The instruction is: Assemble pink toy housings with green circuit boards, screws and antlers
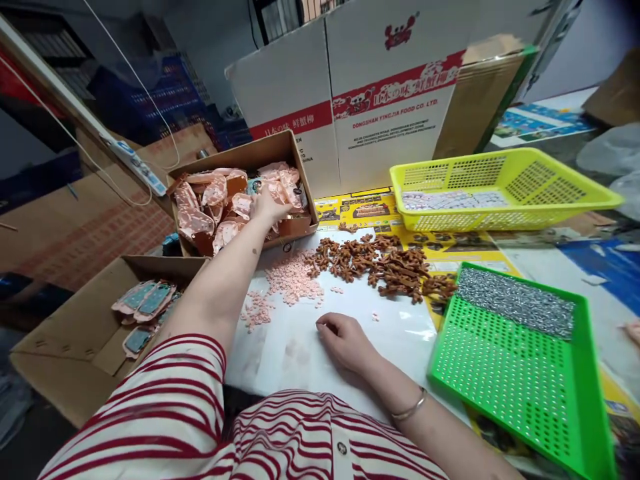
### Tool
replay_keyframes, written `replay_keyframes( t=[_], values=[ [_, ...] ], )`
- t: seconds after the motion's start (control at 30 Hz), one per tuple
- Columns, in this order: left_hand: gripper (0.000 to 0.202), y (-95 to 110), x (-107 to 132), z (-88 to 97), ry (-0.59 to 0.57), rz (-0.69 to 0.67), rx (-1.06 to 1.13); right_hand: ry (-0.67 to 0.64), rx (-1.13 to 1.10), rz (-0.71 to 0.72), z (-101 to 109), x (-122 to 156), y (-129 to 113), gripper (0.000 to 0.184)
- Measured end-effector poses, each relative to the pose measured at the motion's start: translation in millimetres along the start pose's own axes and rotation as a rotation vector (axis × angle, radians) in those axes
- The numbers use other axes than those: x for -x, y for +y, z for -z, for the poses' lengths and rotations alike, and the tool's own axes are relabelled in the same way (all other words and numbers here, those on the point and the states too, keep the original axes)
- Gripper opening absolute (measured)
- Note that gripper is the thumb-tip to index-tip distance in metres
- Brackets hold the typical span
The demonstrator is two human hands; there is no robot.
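My left hand reaches into a cardboard box at the back left. Its thumb stands apart from the fingers, and the fingertips are partly lost among flat pink plastic pieces, some with blue-green parts. On the white work surface lies my right hand, its fingers curled together; whatever they hold, if anything, is hidden. Beyond it are a spread of small pink pieces and a pile of brown branched plastic parts.
A lower cardboard box at left holds several pink-edged blue-grey pieces. At right, a green perforated tray contains small silvery parts. A yellow basket with pale pieces stands behind it. White printed cardboard walls the back.
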State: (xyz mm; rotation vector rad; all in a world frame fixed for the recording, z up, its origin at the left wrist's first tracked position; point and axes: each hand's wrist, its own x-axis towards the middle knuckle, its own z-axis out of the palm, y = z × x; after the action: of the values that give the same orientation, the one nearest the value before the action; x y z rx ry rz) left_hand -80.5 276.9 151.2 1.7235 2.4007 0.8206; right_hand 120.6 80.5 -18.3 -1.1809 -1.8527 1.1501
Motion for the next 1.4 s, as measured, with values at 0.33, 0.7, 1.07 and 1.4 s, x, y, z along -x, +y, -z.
replay_keyframes(
  t=[0.33,0.7,1.07,1.4],
  values=[
    [0.085,-2.5,45.6,43.1,0.338,-0.189,0.386,0.091,-0.171,0.012,-2.4,-4.3,10.4,0.023],
    [0.076,-11.3,192.9,-17.9,-0.314,0.052,1.162,0.356,-0.497,0.196,22.2,-6.6,7.0,0.070],
    [0.070,-65.0,227.2,-17.9,-0.632,0.193,1.226,0.351,-0.707,0.106,24.4,-3.5,-2.4,0.064],
    [0.100,-86.1,237.8,-5.0,-1.058,0.168,1.245,0.205,-0.615,0.135,23.3,8.1,-16.3,0.056]
  ],
)
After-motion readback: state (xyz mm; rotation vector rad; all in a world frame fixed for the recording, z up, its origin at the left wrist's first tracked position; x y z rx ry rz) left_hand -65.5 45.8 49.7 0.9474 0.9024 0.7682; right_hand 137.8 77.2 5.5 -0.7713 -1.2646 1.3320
